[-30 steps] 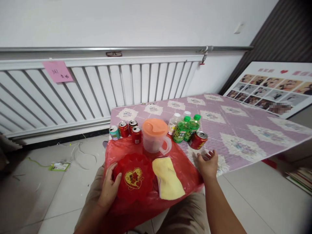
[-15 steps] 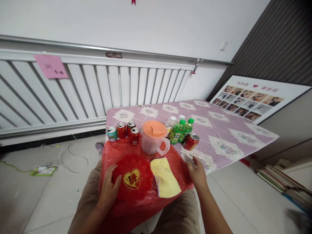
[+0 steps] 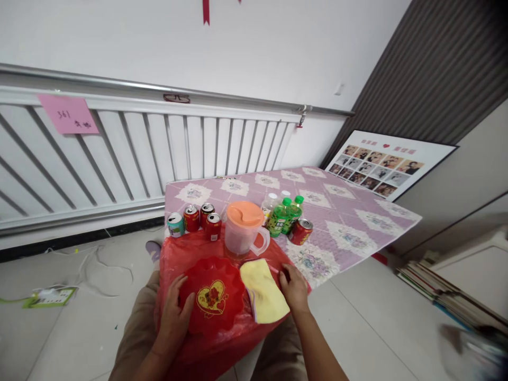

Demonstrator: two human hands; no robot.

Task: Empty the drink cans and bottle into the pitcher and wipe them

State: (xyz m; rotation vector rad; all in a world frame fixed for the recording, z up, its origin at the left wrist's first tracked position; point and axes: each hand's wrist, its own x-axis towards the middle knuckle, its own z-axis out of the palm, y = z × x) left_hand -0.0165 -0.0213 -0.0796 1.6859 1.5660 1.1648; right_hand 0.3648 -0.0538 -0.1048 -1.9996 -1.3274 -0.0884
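Note:
My left hand (image 3: 174,312) rests at the left rim of a red scalloped plate (image 3: 234,296) with a gold heart printed on it, thumb and fingers apart. Beside the right edge of a folded yellow cloth (image 3: 265,293), my right hand (image 3: 292,288) lies on the red plastic sheet (image 3: 214,346), fingers spread and nothing in them. Behind the plate stands a clear plastic pitcher (image 3: 237,238) with an orange lid (image 3: 245,214), its handle turned right. The cloth shows a faint dark smudge.
Left of the pitcher stand several cans, among them a teal can (image 3: 175,225) and a red can (image 3: 213,227). To its right are green bottles (image 3: 280,219), clear bottles (image 3: 268,206) and another red can (image 3: 300,232). A patterned tablecloth (image 3: 349,235) covers the table.
My right hand has moved left and nearer, from beside the sheet's right edge onto the sheet beside the cloth. My left hand stays at the plate. The camera view has turned slightly right.

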